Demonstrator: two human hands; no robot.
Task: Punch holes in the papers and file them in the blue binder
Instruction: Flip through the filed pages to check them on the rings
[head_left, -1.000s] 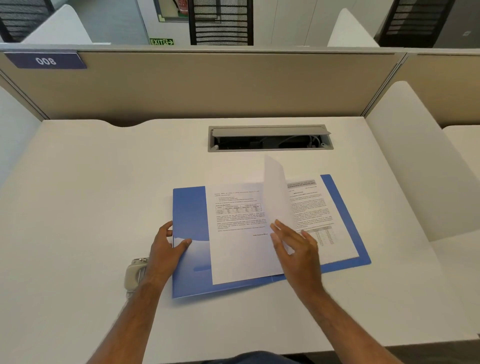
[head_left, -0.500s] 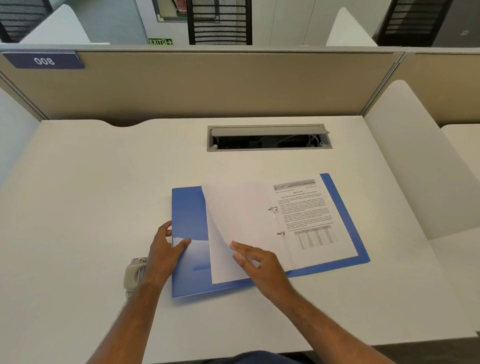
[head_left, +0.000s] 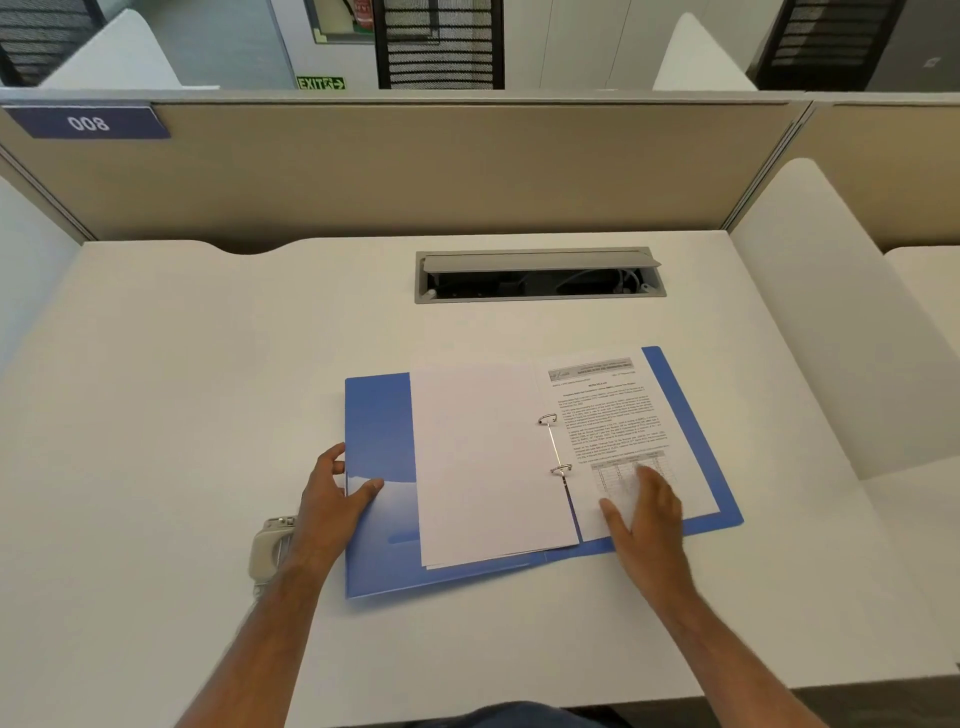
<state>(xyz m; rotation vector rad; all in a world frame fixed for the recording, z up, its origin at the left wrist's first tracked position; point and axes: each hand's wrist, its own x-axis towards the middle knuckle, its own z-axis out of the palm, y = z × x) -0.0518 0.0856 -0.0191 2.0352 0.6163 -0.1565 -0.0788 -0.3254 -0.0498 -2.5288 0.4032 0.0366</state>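
Blue binder (head_left: 379, 431): lies open and flat on the tabletop (head_left: 208, 364), spine running from near edge to far edge, tilted slightly clockwise.
Rings (head_left: 556, 444): two metal rings at the spine, appearing closed; they stand between the two paper stacks.
Turned sheets (head_left: 478, 457): blank side up, on the binder's left half, threaded on the rings.
Printed page (head_left: 613, 415): face up on the right half, long axis parallel to the spine.
Left hand (head_left: 332, 499): fingers spread, thumb pressing the left cover's outer edge; grips nothing.
Right hand (head_left: 644, 512): flat, fingers loosely extended on the printed page's near corner, just right of the lower ring; the nearer hand to that page.
Hole punch (head_left: 267, 551): on the tabletop, partly hidden beneath the left wrist.
Stage (judged): filing appears nearly complete.
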